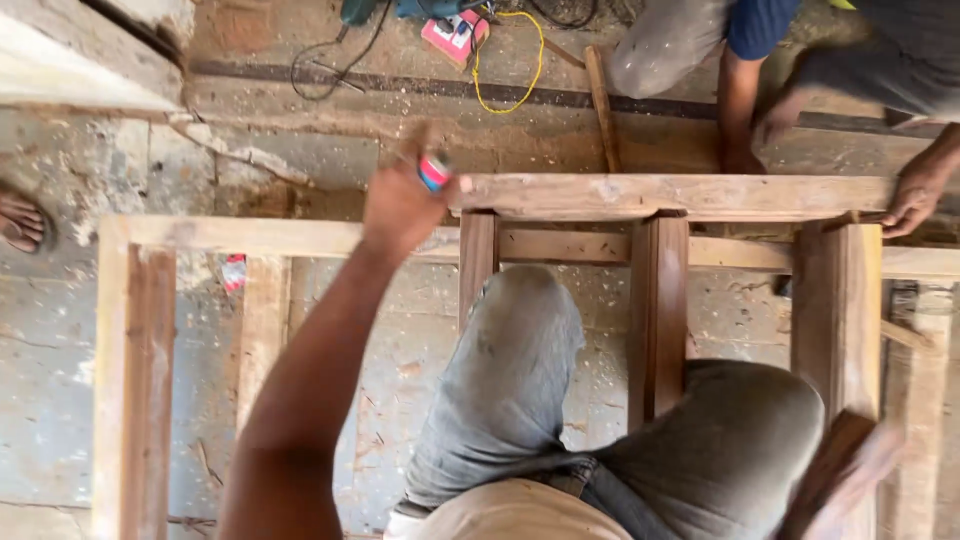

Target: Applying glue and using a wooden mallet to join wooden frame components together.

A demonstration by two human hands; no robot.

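Note:
My left hand (400, 205) reaches forward and is shut on a small red and blue object (433, 172), held against the left end of the top rail (680, 195) of a brown wooden frame. The frame's uprights (657, 310) run down between and beside my knees (520, 330). At the lower right my right hand (868, 462) is blurred by motion. It seems closed around a dark wooden piece (825, 470) next to the frame's right upright (838, 300).
Another person crouches at the top right, one hand (915, 200) on the rail's right end, the other (742, 158) on the ground. A paler wooden frame (130, 380) lies on the dusty floor. A sandalled foot (20, 222) is at left. Pink box (455, 35), yellow cable (535, 60), power tool at top.

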